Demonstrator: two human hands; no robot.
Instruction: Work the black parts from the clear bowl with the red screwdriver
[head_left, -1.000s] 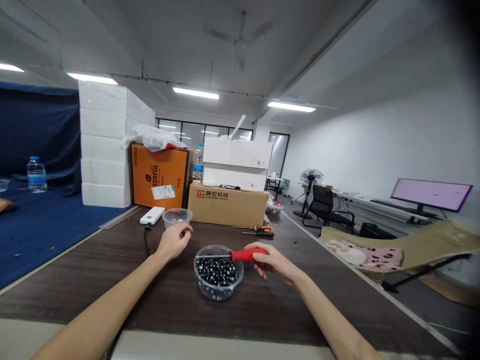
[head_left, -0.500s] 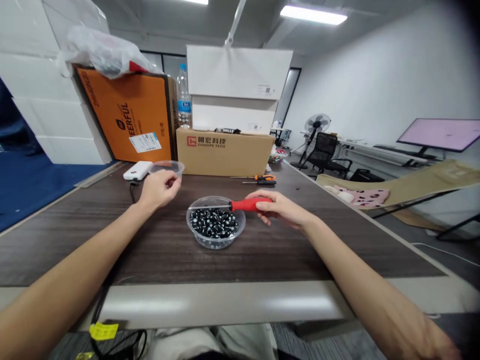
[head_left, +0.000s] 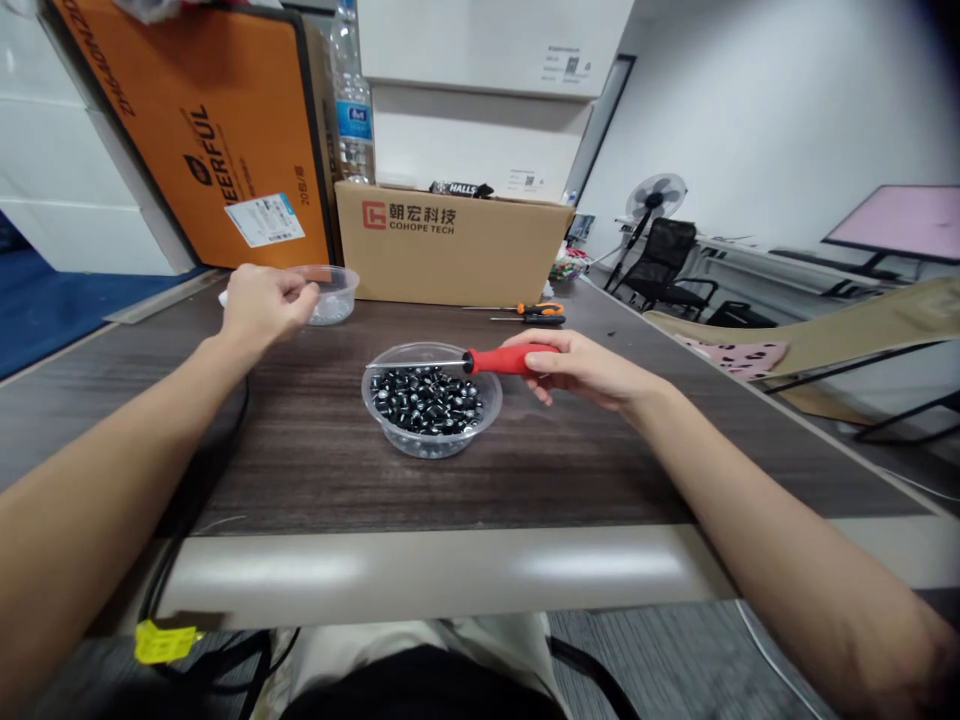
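My right hand (head_left: 581, 368) grips a red-handled screwdriver (head_left: 510, 360), and its thin steel shaft lies across the top of a clear plastic bowl (head_left: 431, 450). The bowl is full of small black-and-silver beads (head_left: 426, 400). My left hand (head_left: 262, 305) is closed, with its fingertips beside a clear plastic cup (head_left: 337, 283). Anything small in those fingers is hidden. Some small pale pieces (head_left: 328, 313) lie in the bottom of the cup.
A cardboard box (head_left: 450, 245) and an orange box (head_left: 225, 150) stand along the dark wood table's (head_left: 300, 480) far side. Two screwdrivers (head_left: 532, 314) lie before the cardboard box. A black cable (head_left: 229, 440) runs down near the table's left side.
The view has tipped lower. My left hand has moved left and away from me, to the cup's side. My right hand still holds the screwdriver over the bowl.
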